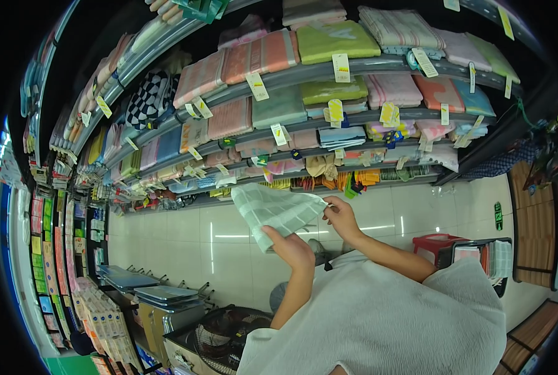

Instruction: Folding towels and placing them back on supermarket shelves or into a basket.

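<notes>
A pale green towel with white checks (279,208) is spread between my two hands, above the tiled floor. My left hand (288,246) grips its lower edge, thumb on top of the cloth. At the towel's right corner, my right hand (339,215) pinches the fabric between fingers and thumb. Beyond the towel, folded towels fill several curved shelf levels, among them a lime green towel (337,41), a coral towel (260,51) and a grey-green one (279,110). Paper tags hang from many of them.
At the right, a black basket (504,286) holds folded towels beside a red plastic stool (431,246). Wooden display stands (534,225) are at the far right. Stacked metal-coloured trays or panels (166,293) and a wire basket (227,333) stand at the lower left. Shelves of boxed goods line the left.
</notes>
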